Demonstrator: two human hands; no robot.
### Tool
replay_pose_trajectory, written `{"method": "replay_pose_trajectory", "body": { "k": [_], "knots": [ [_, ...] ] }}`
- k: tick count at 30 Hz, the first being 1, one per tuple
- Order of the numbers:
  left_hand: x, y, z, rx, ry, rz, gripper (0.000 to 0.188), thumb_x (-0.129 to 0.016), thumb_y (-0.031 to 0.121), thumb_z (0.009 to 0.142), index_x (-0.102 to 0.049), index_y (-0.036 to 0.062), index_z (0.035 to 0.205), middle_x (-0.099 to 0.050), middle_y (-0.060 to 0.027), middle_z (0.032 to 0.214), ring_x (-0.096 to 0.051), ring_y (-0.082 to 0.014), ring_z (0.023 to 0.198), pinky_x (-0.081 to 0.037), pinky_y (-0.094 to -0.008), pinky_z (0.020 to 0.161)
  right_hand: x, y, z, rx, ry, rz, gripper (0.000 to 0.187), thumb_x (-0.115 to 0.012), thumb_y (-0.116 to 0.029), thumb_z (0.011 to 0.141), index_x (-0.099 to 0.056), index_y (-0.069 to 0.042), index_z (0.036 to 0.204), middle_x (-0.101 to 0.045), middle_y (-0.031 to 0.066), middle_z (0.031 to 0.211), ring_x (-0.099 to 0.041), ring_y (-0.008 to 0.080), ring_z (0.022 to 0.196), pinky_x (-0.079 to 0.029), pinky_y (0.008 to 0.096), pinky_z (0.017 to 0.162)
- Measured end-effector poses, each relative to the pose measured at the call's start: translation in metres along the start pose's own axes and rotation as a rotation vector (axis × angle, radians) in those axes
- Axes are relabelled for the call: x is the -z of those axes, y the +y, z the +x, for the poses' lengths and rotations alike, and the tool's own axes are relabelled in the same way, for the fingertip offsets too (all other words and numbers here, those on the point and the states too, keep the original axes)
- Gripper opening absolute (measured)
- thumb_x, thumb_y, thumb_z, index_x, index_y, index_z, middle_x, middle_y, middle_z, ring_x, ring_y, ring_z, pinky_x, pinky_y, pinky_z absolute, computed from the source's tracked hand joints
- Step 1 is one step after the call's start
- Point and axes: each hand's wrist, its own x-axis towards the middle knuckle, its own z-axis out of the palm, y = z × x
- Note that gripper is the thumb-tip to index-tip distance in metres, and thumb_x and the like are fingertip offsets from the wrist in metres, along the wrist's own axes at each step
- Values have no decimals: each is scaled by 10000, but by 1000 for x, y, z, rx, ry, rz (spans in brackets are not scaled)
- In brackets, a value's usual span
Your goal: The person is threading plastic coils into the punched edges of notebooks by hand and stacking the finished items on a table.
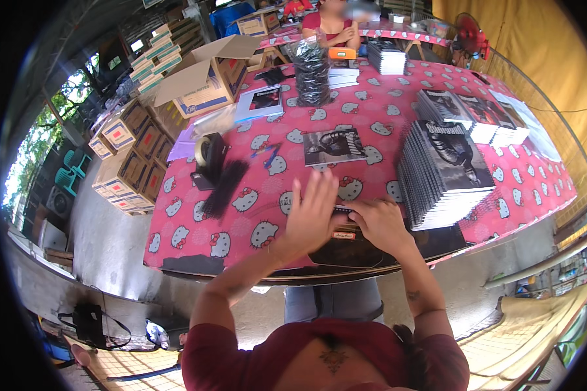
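My left hand (312, 212) is raised palm-down over the near part of the table, fingers stretched out and apart, with nothing in it. Beside it my right hand (379, 225) is curled over the upper edge of a low dark device (344, 235) with an orange label. Whatever its fingertips pinch is too small to make out. Just beyond the hands lies a flat booklet (326, 151) with a dark picture cover. To the right of my right hand rises a tall stack of spiral-bound notebooks (447, 173).
On the left sit a tape dispenser (210, 156) and a bundle of thin black coils (226, 189). Further back are an open carton (209, 85), a bag of black coils (312, 75) and more notebooks (476, 114). Another person (329, 26) sits across the pink tablecloth (254, 218).
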Motion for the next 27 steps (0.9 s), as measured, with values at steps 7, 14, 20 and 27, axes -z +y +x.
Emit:
{"method": "replay_pose_trajectory", "body": {
  "k": [7,14,20,27],
  "knots": [
    [0,6,12,-14,-18,30,867,-655,500,869,-386,-58,1476,-341,-278,1561,-289,-408,1488,-227,-607,1174,2,1,-3,-27,27,44,401,-701,-226,882,-622,-140,1266,-738,114,988,-701,302,864,-503,448,816],
    [-1,20,4,-19,4,-9,853,-570,532,934,-364,-76,1496,-338,-292,1567,-290,-431,1486,-214,-640,1161,-30,53,-57,-317,175,1277,411,-740,-52,916,-587,-20,1296,-718,60,1117,-651,97,984,-515,264,877],
    [-15,34,-35,-158,-57,-132,814,-579,506,932,-391,-59,1487,-349,-266,1570,-318,-397,1479,-234,-623,1165,-58,41,-54,-355,342,1106,176,-758,-81,913,-711,11,1055,-715,0,906,-603,54,834,-499,235,772],
    [-25,27,-39,-247,-104,-187,868,-578,514,926,-344,-107,1486,-313,-314,1574,-305,-447,1476,-210,-639,1166,-71,36,-42,-328,347,1058,139,-765,-81,902,-717,-1,1004,-694,-21,818,-553,28,737,-463,220,662]
  ]
}}
